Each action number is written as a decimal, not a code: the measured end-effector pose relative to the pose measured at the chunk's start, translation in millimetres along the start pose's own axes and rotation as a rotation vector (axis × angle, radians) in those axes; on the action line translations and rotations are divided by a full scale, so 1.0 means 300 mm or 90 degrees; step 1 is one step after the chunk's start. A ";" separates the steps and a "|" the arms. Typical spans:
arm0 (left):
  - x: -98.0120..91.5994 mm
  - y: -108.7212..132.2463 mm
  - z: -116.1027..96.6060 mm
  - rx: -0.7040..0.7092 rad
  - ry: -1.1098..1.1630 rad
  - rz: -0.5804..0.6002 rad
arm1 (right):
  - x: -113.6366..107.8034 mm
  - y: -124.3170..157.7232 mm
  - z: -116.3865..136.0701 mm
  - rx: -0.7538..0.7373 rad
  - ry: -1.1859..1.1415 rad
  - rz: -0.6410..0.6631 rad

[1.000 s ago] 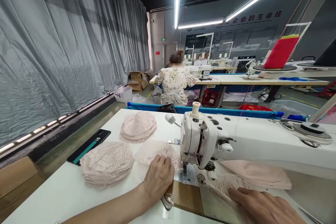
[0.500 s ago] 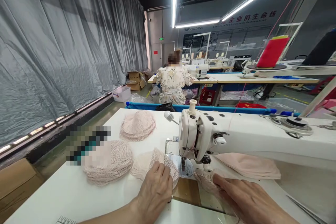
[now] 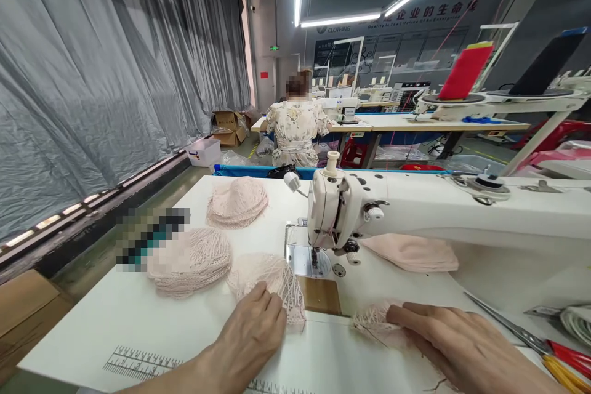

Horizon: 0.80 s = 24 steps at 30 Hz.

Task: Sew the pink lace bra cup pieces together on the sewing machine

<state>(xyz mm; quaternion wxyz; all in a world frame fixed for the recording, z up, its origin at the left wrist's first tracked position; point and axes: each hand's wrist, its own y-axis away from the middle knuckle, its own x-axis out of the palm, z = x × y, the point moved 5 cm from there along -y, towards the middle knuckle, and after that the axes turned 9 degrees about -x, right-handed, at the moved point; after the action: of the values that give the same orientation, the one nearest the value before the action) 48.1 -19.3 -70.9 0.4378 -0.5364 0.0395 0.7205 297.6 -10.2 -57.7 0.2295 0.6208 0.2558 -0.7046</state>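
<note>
My left hand (image 3: 256, 332) lies over a pale pink lace piece (image 3: 292, 298) left of the sewing machine's needle plate, its bent fingers gripping the lace. A second pale pink lace piece (image 3: 370, 321), gathered and with loose thread at its edge, is held in my right hand (image 3: 443, 338) in front of the machine. Its fingertips are closed on the fabric; part of that piece is hidden under the palm. The presser foot (image 3: 316, 260) of the white sewing machine (image 3: 415, 203) stands behind and between both hands, with no lace under it.
Two stacks of lace cups, one nearer (image 3: 191, 265) and one farther (image 3: 237, 202), lie at left. Smooth pink fabric (image 3: 410, 252) rests under the machine arm. Red-handled scissors (image 3: 566, 354) and yellow handles (image 3: 561, 375) are at right. A ruler marking (image 3: 138, 363) runs along the front. A co-worker (image 3: 295, 129) sits ahead.
My right hand has drawn its lace piece toward me, away from the needle area. My left hand with its lace has come slightly nearer and left. The view has shifted, showing scissors at right.
</note>
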 end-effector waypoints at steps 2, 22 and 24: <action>-0.028 0.007 -0.007 0.009 0.007 0.029 | -0.003 0.023 0.012 -0.005 0.006 -0.011; -0.113 0.074 -0.124 0.076 0.101 0.003 | -0.012 0.018 0.294 -0.066 0.080 -0.100; -0.111 0.063 -0.125 0.081 0.102 -0.017 | 0.001 -0.011 0.309 -0.062 0.040 -0.110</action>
<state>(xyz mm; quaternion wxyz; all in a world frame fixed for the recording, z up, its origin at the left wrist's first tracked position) 64.4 -70.3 -67.5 0.4760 -0.5638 0.1128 0.6655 225.1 -67.6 -48.6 0.1897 0.6060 0.3497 -0.6888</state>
